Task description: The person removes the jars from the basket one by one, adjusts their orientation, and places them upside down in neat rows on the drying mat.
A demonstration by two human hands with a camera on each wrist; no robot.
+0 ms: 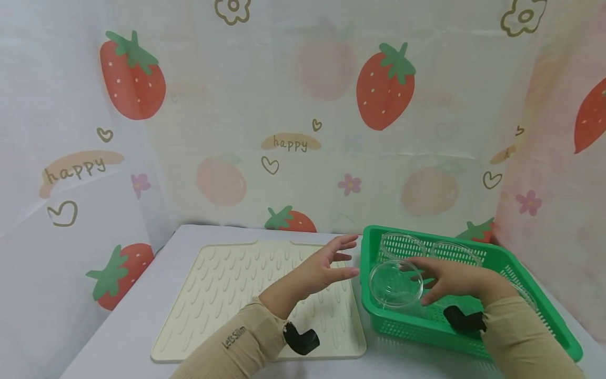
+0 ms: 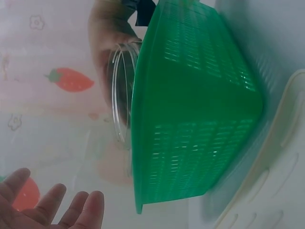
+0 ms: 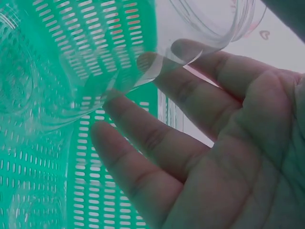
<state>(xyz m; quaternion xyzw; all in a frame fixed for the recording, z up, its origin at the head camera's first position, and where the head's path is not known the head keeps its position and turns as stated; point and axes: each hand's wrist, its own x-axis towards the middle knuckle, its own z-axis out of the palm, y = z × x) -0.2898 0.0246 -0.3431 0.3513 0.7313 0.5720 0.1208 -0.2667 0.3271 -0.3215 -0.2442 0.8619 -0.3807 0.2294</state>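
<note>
A clear round glass bowl (image 1: 396,287) is at the near left of the green basket (image 1: 426,329), its rim showing above the basket's edge in the left wrist view. My right hand (image 1: 454,279) reaches over the basket to this bowl. Its long fingers are extended and spread, with the fingertips (image 3: 150,62) seen through the clear glass in the right wrist view. In the head view the thumb lies close by the bowl's right side. My left hand (image 1: 326,266) hovers left of the basket, fingers apart and nothing in them.
More clear glassware (image 1: 402,245) stands along the basket's back, and another clear piece (image 1: 523,295) lies at its right side. A cream ridged mat (image 1: 227,295) lies left of the basket on the white table (image 1: 118,337). A strawberry-printed curtain (image 1: 293,184) encloses the back and sides.
</note>
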